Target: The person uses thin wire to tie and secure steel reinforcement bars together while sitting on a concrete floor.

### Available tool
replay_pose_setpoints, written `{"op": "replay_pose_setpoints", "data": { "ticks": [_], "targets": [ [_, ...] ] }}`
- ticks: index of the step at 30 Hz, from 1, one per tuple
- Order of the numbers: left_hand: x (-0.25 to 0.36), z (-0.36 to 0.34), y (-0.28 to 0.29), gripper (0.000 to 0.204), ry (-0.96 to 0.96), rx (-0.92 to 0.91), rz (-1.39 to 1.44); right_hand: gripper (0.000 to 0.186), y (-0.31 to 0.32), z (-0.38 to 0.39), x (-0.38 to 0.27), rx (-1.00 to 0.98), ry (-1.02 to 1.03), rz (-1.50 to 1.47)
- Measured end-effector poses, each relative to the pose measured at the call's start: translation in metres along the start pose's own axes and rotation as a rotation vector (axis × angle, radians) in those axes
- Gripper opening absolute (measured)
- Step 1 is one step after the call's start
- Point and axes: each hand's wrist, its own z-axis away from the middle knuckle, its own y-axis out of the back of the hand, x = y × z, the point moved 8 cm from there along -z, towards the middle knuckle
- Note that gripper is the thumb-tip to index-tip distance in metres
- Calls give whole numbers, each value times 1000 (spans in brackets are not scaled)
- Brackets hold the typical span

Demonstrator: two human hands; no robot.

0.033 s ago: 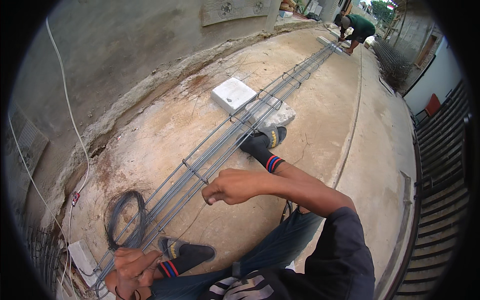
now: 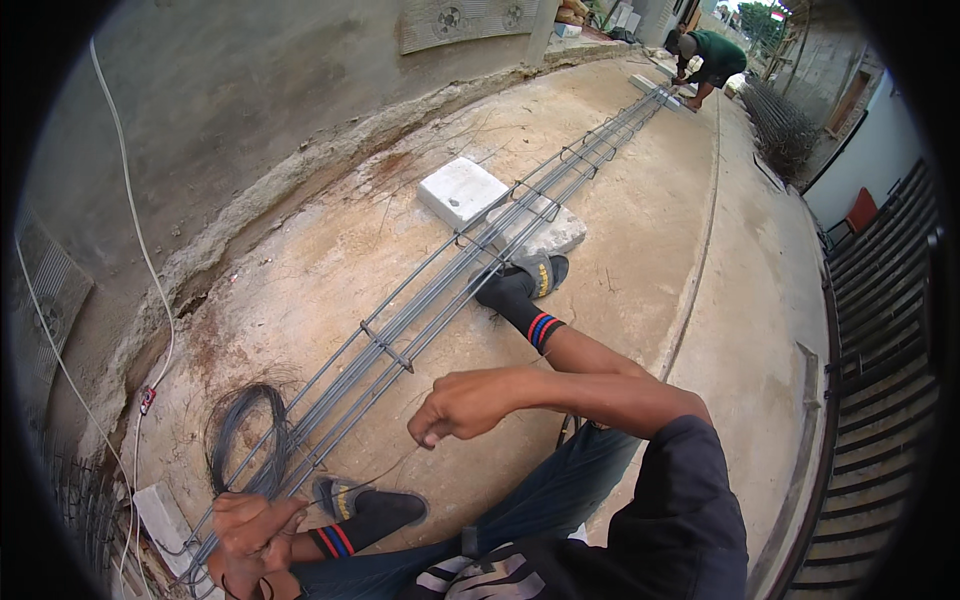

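Found pinching wire (image 2: 398, 462) in right hand (image 2: 465, 404), with rebar (image 2: 384, 345) left of that grip and coil (image 2: 279, 438) just above left hand (image 2: 256, 530), curled, unclear whether holding anything.

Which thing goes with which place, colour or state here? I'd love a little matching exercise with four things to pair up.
Things
1. Rebar cage
2. Wire coil
3. Right hand
4. Co-worker's shirt

Places, colours, states
A. Dark green
B. Curled, at the end of a thin wire strand
C. Passing over a white block
D. Close by the person's left hand

Right pairs: 1-C, 2-D, 3-B, 4-A
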Motion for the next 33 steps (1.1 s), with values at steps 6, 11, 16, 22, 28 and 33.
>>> {"op": "replay_pose_setpoints", "data": {
  "ticks": [6,11,16,22,28,33],
  "targets": [
    [-52,30,-10,13,47,47,-107,19,11,37,-69,-208,101,-403],
    [-103,72,-77,29,756,86,487,15,120,100,-18,661,-250,307],
    [-91,50,-75,31,690,68,484,28,60,76,-7,329,-141,113],
    [-104,40,-63,19,812,261,607,26,66,55,-50,719,269,380],
    [-64,31,-57,17,556,214,393,17,68,46,-26,539,82,559],
    [-64,21,-11,11,433,283,196,14,8,45,-45,-104,-11,-313]
  ]
}}
